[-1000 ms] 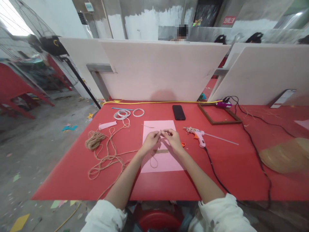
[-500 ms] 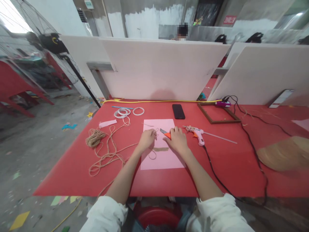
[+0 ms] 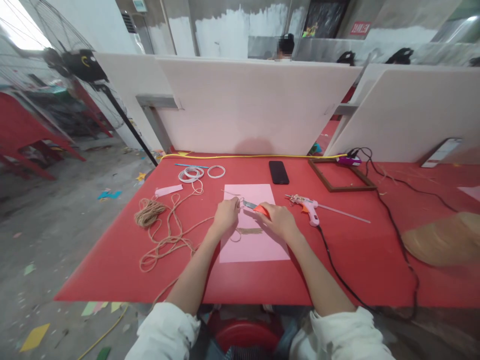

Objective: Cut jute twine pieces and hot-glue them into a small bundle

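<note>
Shifted leftward, the orange cutter (image 3: 261, 210), gripped in the right hand (image 3: 279, 220), points its flat blade (image 3: 249, 205) at looped twine (image 3: 242, 201) the left hand (image 3: 226, 215) pinches over smooth paper (image 3: 258, 251).

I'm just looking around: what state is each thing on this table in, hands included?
Twine: part bundled, part in loose loops
Left hand: pinching twine at its fingertips
Utility knife: blade out, near the left fingertips
Right hand: gripping the knife
Pink paper: flat
Glue gun: on its side, glue stick protruding
Phone: flat, dark
Wooden frame: flat
</note>
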`<state>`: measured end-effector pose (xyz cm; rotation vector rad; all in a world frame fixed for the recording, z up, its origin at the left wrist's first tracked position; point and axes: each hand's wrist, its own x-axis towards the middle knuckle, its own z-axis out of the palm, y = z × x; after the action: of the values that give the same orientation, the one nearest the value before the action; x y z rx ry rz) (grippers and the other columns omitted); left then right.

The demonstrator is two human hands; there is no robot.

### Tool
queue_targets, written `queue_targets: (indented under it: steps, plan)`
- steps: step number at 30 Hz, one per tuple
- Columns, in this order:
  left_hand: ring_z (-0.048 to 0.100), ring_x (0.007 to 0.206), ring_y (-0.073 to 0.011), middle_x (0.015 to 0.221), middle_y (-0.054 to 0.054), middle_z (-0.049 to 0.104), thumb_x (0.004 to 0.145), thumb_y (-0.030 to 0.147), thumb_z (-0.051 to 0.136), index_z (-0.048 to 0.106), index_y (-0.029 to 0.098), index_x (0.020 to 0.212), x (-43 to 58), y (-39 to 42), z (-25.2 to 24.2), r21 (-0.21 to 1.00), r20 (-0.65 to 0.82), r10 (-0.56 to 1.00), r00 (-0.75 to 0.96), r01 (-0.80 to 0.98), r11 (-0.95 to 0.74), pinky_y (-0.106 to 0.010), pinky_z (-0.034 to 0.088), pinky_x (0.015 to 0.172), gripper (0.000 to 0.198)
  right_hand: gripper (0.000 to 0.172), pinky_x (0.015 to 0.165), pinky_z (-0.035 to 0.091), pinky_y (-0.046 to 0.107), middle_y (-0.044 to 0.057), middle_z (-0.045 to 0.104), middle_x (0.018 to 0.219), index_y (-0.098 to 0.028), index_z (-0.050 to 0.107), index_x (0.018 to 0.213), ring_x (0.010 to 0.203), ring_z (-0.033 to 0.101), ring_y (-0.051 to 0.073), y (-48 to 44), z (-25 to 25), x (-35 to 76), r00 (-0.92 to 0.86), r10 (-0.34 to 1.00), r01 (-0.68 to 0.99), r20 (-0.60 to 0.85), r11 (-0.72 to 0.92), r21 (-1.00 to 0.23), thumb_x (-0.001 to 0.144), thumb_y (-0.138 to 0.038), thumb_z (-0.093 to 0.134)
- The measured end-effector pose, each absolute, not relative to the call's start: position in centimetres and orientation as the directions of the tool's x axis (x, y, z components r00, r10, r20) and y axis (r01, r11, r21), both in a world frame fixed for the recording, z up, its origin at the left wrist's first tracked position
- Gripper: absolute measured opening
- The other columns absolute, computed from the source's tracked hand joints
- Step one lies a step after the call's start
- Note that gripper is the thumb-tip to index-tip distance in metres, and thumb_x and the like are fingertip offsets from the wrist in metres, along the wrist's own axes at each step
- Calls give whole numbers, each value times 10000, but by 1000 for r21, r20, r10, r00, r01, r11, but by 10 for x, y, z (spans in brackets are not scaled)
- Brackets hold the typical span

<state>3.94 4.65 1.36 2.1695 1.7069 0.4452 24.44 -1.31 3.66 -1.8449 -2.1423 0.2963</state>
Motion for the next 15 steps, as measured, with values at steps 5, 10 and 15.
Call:
queue_targets:
  steps: [5, 10, 15]
  plan:
    - [621, 763, -215, 798, -54, 689, 885, 189, 595, 636, 219, 873, 42, 46, 14, 416, 43, 954, 296, 863, -287, -284, 296, 656, 52, 492, 613, 230, 287, 61, 756, 934, -249, 698, 1028, 760, 636, 204, -14, 38, 242, -127, 987, 932, 95, 151, -328, 1007, -639, 399]
    - [622, 771, -221, 805, -65, 685, 939, 240, 546, 639, 215, 908, 46, 43, 14, 393, 44, 944, 327, 863, -318, -282, 302, 664, 101, 447, 612, 231, 293, 66, 760, 977, -251, 686, 1116, 763, 643, 206, -15, 37, 239, -96, 989, 959, 108, 121, -257, 1024, -590, 410]
    - [625, 755, -230, 831, -85, 693, 919, 161, 519, 637, 203, 954, 51, 38, 17, 376, 22, 949, 315, 877, -300, -285, 313, 646, 130, 455, 634, 296, 299, 93, 752, 985, -249, 671, 1248, 785, 666, 228, -16, 34, 232, -17, 992, 983, 123, 40, -181, 1023, -561, 429]
